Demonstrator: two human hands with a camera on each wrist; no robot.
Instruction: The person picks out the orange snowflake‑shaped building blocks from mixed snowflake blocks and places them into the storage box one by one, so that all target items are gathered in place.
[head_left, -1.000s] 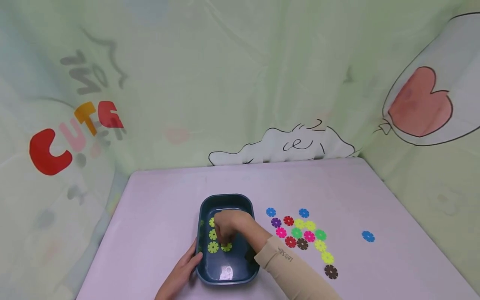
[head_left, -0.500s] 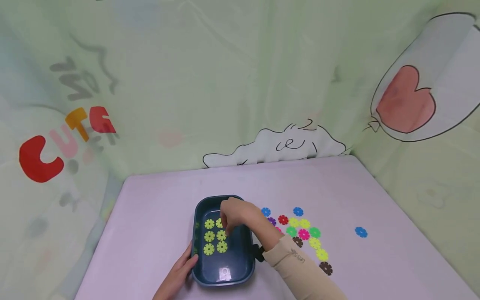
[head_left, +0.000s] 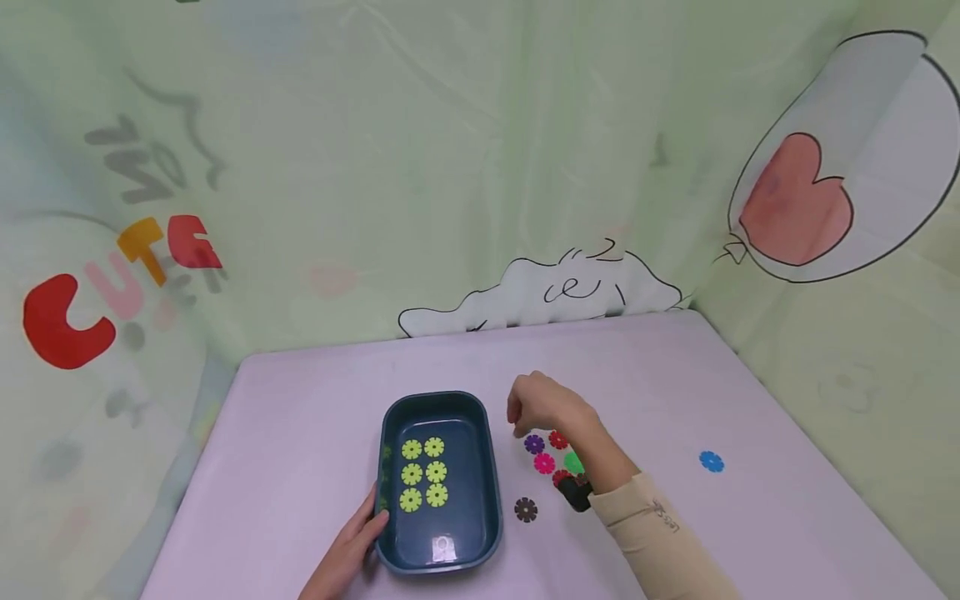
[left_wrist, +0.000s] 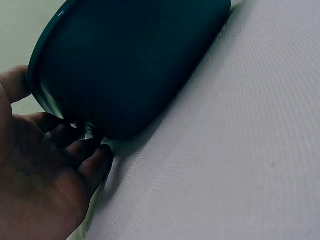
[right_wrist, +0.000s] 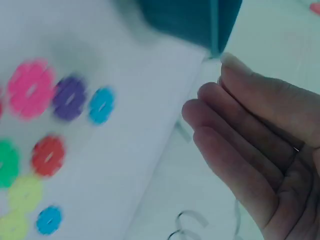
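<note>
A dark blue tray (head_left: 472,533) holds several yellow notched plastic discs (head_left: 436,472) in two columns on its left side. My left hand (head_left: 348,546) grips the tray's left wall, thumb at the rim; in the left wrist view the fingers (left_wrist: 75,150) press its outside below the rim. To the right of the tray, my right hand (head_left: 547,402) is over the loose discs. In the right wrist view its fingers (right_wrist: 235,175) are loosely bent, with nothing between them and the thumb. Near it lie a purple disc (head_left: 534,443), a pink disc (head_left: 544,463) and a red disc (head_left: 557,439).
A brown disc (head_left: 526,509) lies close to the tray's right side, and a blue disc (head_left: 712,462) sits apart at the right. More discs are partly hidden beneath the right forearm. A printed curtain (head_left: 450,167) surrounds the pale table (head_left: 315,417).
My right hand has left the tray, where it was touching a yellow disc, and moved right over the loose discs. The left hand keeps its grip. The head view has shifted slightly.
</note>
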